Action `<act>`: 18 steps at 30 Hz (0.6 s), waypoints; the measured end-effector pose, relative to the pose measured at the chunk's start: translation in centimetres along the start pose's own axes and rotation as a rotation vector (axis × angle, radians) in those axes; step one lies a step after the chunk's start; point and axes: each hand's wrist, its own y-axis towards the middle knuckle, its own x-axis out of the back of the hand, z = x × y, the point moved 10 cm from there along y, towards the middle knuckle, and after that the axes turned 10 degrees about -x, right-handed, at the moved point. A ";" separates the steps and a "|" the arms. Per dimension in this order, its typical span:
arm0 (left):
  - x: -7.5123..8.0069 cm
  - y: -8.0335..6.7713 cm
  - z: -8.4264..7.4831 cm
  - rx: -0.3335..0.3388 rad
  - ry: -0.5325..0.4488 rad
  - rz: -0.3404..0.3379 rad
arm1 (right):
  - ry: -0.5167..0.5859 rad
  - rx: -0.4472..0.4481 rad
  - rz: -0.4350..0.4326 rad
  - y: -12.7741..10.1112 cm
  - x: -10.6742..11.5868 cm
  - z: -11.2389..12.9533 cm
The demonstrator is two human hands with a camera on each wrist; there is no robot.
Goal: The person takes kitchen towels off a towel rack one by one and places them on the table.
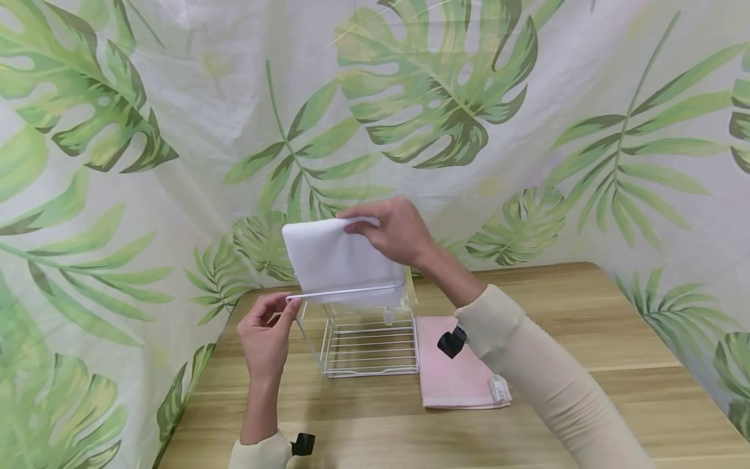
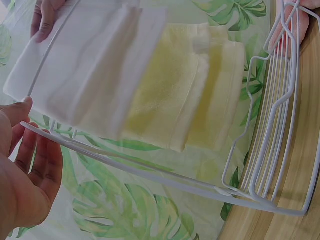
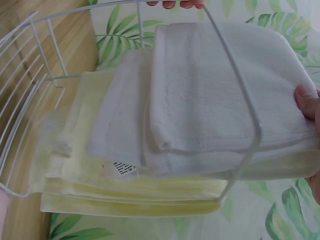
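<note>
My right hand (image 1: 400,231) pinches the upper edge of a folded white towel (image 1: 334,254), thumb on the near face. The towel stands tilted at the top of a white wire rack (image 1: 370,374), partly behind its upper front rail. At the rail's left corner, my left hand (image 1: 266,335) grips the wire between thumb and fingers. A folded yellow towel (image 2: 167,85) hangs beyond the white one, mostly hidden from the head view. In the right wrist view a printed label (image 3: 124,168) shows below the white towel's lower edge.
A folded pink towel (image 1: 451,374) with a white tag lies on the wooden table (image 1: 562,365), just right of the rack. Behind the table hangs a leaf-patterned cloth (image 1: 410,78). The rack's lower wire shelf (image 1: 372,345) sits under the towels.
</note>
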 end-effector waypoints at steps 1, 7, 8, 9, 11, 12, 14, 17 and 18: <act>0.0 0.0 0.0 -0.001 0.004 0.001 | 0.004 0.000 -0.007 0.1 0.3 0.2; 0.1 0.0 0.0 -0.004 0.019 0.001 | 0.011 0.018 -0.034 0.7 1.4 1.0; 0.1 0.0 0.0 -0.002 0.017 0.001 | 0.013 0.023 -0.040 0.7 1.6 1.1; 0.1 0.0 0.0 -0.001 0.018 0.002 | 0.015 0.029 -0.046 0.8 1.9 1.3; 0.1 0.0 0.0 0.001 0.019 0.005 | 0.017 0.042 -0.060 1.0 2.4 1.7; 0.1 0.0 0.0 0.002 0.019 0.007 | 0.020 0.047 -0.067 1.1 2.8 1.9; 0.1 0.0 0.0 0.004 0.022 0.011 | 0.026 0.055 -0.083 1.3 3.4 2.2; 0.1 0.0 0.0 0.006 0.021 0.013 | 0.045 0.064 -0.103 1.6 4.3 2.6; 0.0 0.0 0.0 0.008 0.019 0.014 | 0.053 0.065 -0.108 1.6 4.6 2.8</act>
